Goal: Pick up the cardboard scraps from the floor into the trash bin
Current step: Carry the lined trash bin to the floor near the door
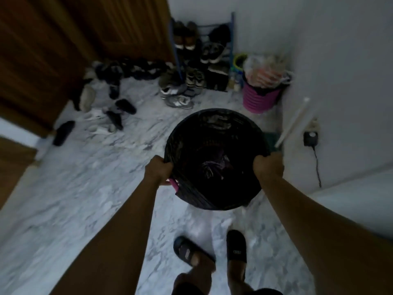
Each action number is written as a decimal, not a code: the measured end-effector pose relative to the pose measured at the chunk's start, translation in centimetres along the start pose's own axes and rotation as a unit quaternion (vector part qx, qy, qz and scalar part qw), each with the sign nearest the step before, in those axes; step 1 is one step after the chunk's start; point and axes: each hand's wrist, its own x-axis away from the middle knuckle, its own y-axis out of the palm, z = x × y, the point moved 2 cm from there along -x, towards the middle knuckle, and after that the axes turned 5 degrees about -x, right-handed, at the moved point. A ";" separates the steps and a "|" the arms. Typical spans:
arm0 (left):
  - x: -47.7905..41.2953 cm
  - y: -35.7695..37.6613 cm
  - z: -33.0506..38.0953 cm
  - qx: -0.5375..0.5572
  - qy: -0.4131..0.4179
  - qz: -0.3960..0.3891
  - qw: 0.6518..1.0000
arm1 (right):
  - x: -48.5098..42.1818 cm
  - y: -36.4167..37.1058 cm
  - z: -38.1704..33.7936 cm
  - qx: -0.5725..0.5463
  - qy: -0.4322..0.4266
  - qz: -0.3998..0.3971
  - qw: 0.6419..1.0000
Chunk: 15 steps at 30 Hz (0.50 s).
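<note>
The person is holding the trash bin (214,113) by opposite sides of its round rim, which is keeping the mouth open and facing up for dropping scraps in. The left hand (161,171) is curling its fingers over the near-left rim, and the right hand (269,167) is gripping the near-right rim the same way. A glossy, crinkled black liner is covering the ribbed pink body. The bin is hanging over the middle of the veined marble floor (85,199), seemingly lifted clear. No cardboard scraps are showing plainly; the dark crumpled contents are unreadable. A second pink bin (260,100) is sitting overfilled in the floor's far-right corner.
</note>
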 end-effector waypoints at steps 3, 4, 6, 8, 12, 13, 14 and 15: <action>4.7 -7.5 -5.3 0.057 -0.046 0.050 0.996 | 6.7 3.0 -3.9 0.024 -0.058 -0.070 0.996; 6.5 -10.0 -7.6 0.077 -0.064 0.068 0.993 | 9.2 4.4 -4.8 0.042 -0.069 -0.096 0.992; 9.3 -13.9 -11.7 0.105 -0.097 0.096 0.985 | 13.4 6.8 -5.9 0.064 -0.089 -0.130 0.985; 13.4 -18.5 -17.2 0.140 -0.122 0.136 0.973 | 19.2 10.2 -6.5 0.089 -0.128 -0.179 0.972; 21.3 -25.1 -27.6 0.190 -0.146 0.208 0.948 | 29.8 16.6 -5.6 0.153 -0.195 -0.273 0.930; 23.3 -26.3 -30.0 0.201 -0.152 0.224 0.942 | 32.3 18.1 -5.0 0.169 -0.210 -0.295 0.917; 25.5 -27.4 -32.6 0.219 -0.157 0.244 0.931 | 35.1 19.7 -4.4 0.181 -0.228 -0.317 0.903; 27.5 -28.4 -35.1 0.244 -0.160 0.266 0.919 | 37.8 21.3 -3.8 0.190 -0.245 -0.335 0.890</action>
